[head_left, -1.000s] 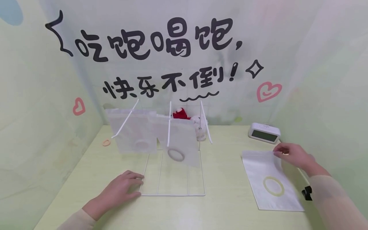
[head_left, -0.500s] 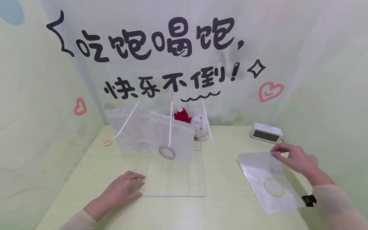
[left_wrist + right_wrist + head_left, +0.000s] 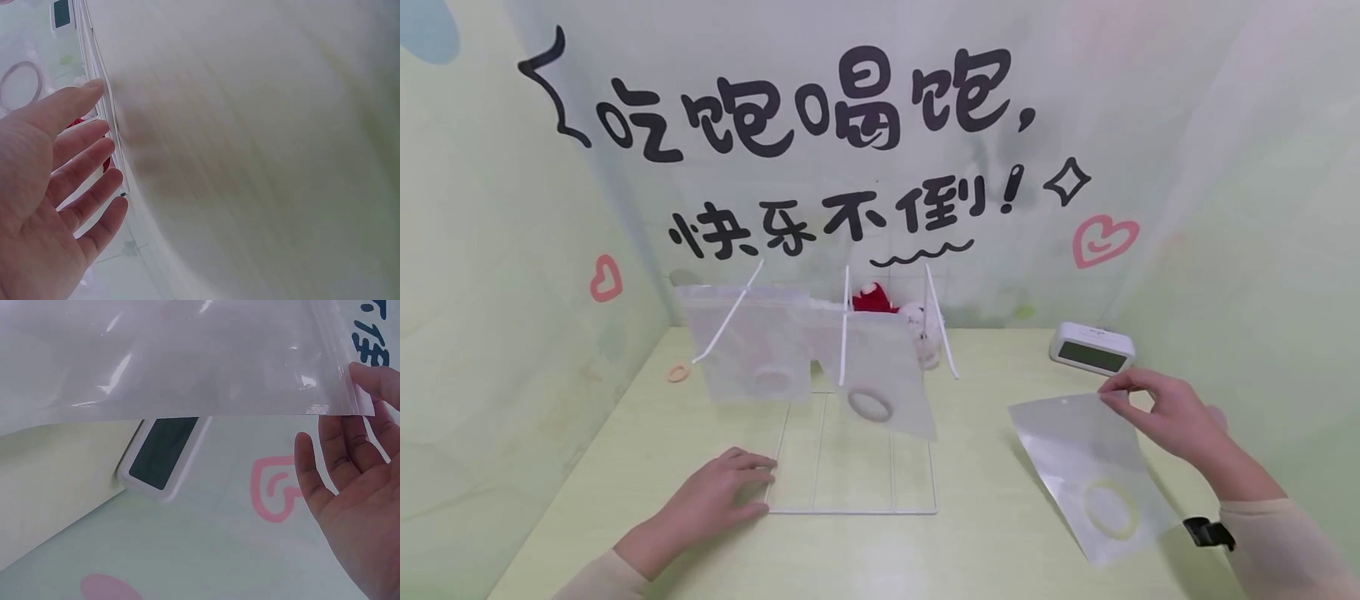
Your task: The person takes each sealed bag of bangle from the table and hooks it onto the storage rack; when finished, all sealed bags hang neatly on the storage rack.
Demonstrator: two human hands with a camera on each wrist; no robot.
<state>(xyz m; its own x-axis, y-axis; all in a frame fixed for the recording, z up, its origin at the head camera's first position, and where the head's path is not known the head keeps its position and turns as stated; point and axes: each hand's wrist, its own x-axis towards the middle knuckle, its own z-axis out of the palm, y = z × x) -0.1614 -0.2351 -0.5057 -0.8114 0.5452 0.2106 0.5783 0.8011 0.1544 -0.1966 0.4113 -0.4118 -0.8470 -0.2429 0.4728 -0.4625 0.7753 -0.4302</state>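
By its top right corner, my right hand [image 3: 1168, 412] pinches a translucent zip bag [image 3: 1060, 450] with a yellow ring [image 3: 1111, 508] inside. The bag hangs tilted over the right side of the table, and in the right wrist view its edge [image 3: 187, 394] runs to the thumb and fingertips. My left hand [image 3: 711, 496] rests with extended fingers at the left side of the white wire rack's base [image 3: 850, 512]. On the rack's prongs hang two more zip bags, one with a pinkish ring [image 3: 769, 381], the other [image 3: 880, 358] with a grey-brown ring [image 3: 870, 405].
A white digital clock [image 3: 1092, 348] stands at the back right. Behind the rack sit a white plush toy [image 3: 925, 333] and something red [image 3: 874, 298]. A small orange ring [image 3: 677, 372] lies at the back left. Walls with printed lettering close off the back and sides.
My right hand has lifted the zip bag off the table and moved it slightly left. The hanging bag with the grey-brown ring has swung to and fro. My left hand has stayed in place.
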